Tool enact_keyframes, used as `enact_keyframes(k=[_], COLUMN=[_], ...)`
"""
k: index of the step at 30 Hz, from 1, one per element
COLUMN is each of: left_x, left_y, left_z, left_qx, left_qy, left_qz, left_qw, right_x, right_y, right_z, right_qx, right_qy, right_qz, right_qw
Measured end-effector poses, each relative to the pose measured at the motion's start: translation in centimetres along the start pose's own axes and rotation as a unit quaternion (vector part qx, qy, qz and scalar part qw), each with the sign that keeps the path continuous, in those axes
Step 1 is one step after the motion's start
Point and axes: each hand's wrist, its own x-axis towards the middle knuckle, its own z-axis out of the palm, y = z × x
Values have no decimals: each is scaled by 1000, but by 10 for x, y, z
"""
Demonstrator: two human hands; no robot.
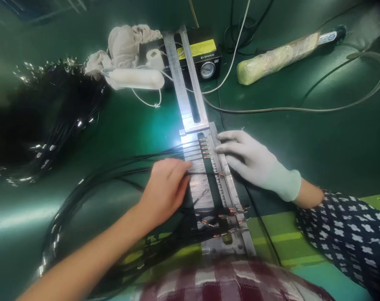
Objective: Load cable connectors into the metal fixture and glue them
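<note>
The left hand (167, 186) pinches one black cable (205, 173), which lies left to right across the metal rack (218, 159). The right hand (255, 161), loosely open, touches the rack's right edge, nearer the cable tip (223, 174).

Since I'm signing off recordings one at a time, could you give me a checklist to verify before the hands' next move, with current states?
1. Left hand on a cable: ok, finger and thumb at a black cable over the metal jig.
2. Right hand at the jig: ok, fingertips at its right edge.
3. Both hands gloved: not ok, the left is bare.
4. Upper cable ends in a row: ok.
5. Lower cable ends evenly spaced: not ok, they bunch together.
6. Gauge reading: cannot tell, too small.
</note>
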Motion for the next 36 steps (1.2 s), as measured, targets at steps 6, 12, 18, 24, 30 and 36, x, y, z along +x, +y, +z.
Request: enact_keyframes(k=[6,12,18,24,30,36], left_x=[10,11,14,19,26,23], left_y=[17,-4,-17,-24,-27,-31], left_z=[13,5,1,-5,-3,5], left_qx=[-118,-22,69,103,94,31], left_qy=[-29,39,-30,-34,-8,3], left_qz=[9,25,58,106,150,147], left_qw=[993,999,996,989,984,989], right_x=[0,2,3,4,5,6], right_y=[0,0,0,1,2,4], right_z=[-1,-3,-2,-4,-4,-2], right_qx=[17,20,22,20,22,24], right_qy=[3,-3,4,2,5,12], right_qz=[4,-6,-7,-12,-19,-25], right_qw=[1000,1000,1000,1000,1000,999])
